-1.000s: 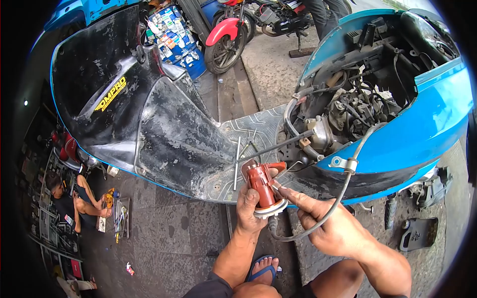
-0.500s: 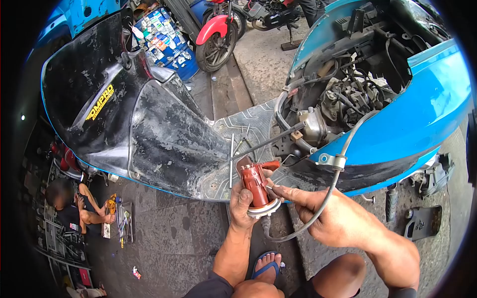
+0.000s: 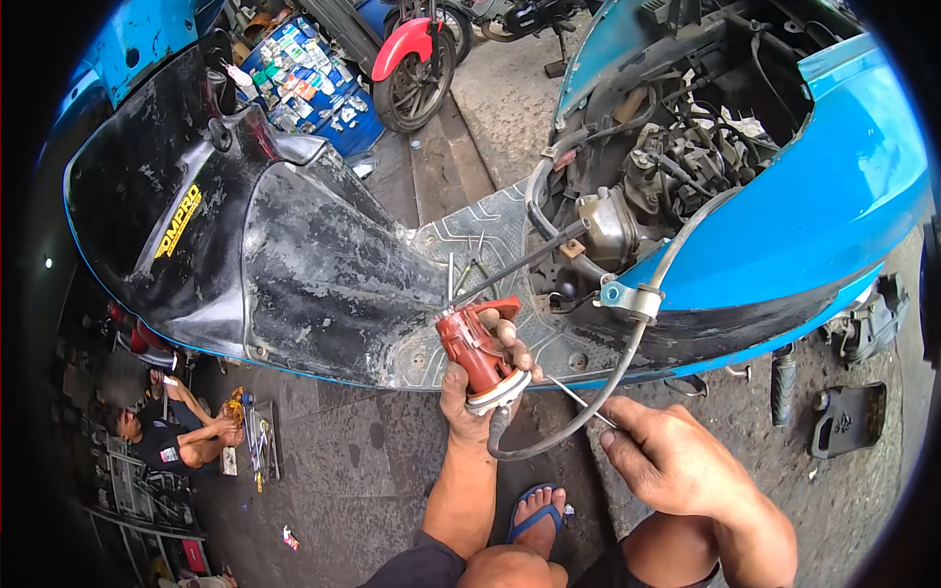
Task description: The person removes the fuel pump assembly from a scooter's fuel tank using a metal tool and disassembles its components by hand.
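Note:
My left hand [image 3: 461, 397] is wrapped round a red cylindrical pump-like unit [image 3: 472, 351] with a pale collar and a side arm. A grey hose [image 3: 549, 449] runs from its collar end, loops below and rises toward the scooter's blue body [image 3: 784, 225]. In my right hand [image 3: 662, 451] is a thin metal rod [image 3: 578, 397], pinched between thumb and fingers. Its tip points up-left, near the unit but apart from it; the rest is hidden by the hand. A metal bracket [image 3: 627, 297] sits on the hose by the body.
The scooter floorboard [image 3: 490, 230] bears loose rods and tools. The engine [image 3: 613, 220] is exposed at right. A black tray [image 3: 849, 421] lies on the ground. Another person [image 3: 176, 436] sits at left beside tools [image 3: 260, 441]. A blue drum [image 3: 358, 127] and red-fendered motorcycle [image 3: 417, 73] stand behind.
My right hand has drawn down and away from the red unit, exposing the rod. The unit has shifted slightly left in view. The other person's head and arms have moved.

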Motion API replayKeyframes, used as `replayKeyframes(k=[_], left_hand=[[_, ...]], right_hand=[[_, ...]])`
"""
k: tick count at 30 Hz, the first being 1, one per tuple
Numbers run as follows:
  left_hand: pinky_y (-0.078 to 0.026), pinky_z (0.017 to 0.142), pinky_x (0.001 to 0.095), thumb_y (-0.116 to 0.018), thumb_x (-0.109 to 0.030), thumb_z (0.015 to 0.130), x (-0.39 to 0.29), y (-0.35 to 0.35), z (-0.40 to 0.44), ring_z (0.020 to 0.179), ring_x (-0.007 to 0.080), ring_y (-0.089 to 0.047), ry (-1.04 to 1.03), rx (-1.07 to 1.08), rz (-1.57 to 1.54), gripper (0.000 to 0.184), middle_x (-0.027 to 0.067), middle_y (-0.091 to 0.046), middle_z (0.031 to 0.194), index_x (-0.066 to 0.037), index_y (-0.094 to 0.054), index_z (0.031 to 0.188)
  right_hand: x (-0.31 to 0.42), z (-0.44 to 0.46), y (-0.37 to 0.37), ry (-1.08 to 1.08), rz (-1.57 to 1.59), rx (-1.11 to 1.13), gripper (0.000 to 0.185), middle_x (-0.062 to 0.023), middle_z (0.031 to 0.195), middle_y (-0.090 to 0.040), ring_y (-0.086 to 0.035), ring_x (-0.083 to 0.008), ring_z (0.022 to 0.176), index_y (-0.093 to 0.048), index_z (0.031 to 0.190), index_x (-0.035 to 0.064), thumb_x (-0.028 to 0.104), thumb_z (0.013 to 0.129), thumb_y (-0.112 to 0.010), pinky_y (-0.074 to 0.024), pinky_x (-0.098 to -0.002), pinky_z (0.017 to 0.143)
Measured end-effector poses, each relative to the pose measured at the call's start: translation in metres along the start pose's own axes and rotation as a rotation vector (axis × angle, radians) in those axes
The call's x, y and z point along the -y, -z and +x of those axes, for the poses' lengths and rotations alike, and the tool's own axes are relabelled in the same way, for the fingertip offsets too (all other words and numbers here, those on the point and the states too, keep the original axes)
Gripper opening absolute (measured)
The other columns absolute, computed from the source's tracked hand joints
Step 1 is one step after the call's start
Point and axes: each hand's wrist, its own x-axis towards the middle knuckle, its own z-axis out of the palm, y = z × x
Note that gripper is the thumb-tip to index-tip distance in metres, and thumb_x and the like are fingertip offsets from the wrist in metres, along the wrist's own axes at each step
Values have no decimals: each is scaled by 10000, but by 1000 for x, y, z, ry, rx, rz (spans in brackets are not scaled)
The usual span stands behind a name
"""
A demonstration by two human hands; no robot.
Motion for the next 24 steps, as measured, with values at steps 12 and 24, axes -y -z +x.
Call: replayKeyframes(k=[12, 24], left_hand=[[-566, 869, 456, -868, -451, 774, -2, -4, -7, 990, 273, -649, -87, -17, 171, 841, 149, -684, 1032, -34, -486, 1396], [-561, 826, 399, -949, -243, 627, -58, -83, -9, 942, 304, -705, -544, 267, 1487, 628, 133, -725, 1058, 8, -716, 1154]], right_hand=[[-13, -14, -2, -119, -121, 68, 193, -270, 702, -638, -663, -467, 703, -647, 1058, 16, 169, 942, -626, -514, -545, 633], [62, -24, 3, 139, -97, -319, 638, -192, 970, -703, -698, -320, 841, -606, 1245, -37, 314, 778, -863, -559, -407, 740]])
